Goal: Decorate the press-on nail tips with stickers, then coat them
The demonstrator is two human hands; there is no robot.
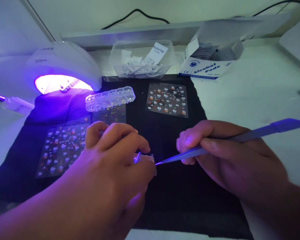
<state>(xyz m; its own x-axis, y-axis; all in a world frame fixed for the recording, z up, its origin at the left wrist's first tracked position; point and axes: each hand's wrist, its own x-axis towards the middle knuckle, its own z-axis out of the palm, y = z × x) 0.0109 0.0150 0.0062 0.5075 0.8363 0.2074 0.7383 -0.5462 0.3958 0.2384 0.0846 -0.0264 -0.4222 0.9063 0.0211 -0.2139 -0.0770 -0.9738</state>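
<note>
My left hand [117, 160] is closed around a small, shiny, clear-looking piece [146, 158] above the black cloth [175, 196]; the fingers hide most of it, and I cannot make out what it is. Coming in from the right, my right hand [222, 150] grips slim metal tweezers [195, 152] between thumb and fingers. The tweezers' tip touches or nearly touches the right end of that piece. Behind my left hand lie a clear compartment box [110, 98] and a sticker sheet [62, 146] with small white figures.
A glowing white lamp [67, 63] stands at the back left, with a brush-like tool [18, 104] beside it. Behind the cloth are a plastic tub [142, 71] of packets and an open Alcohol Pads box [205, 68]. Another sticker sheet [167, 100] lies on the cloth.
</note>
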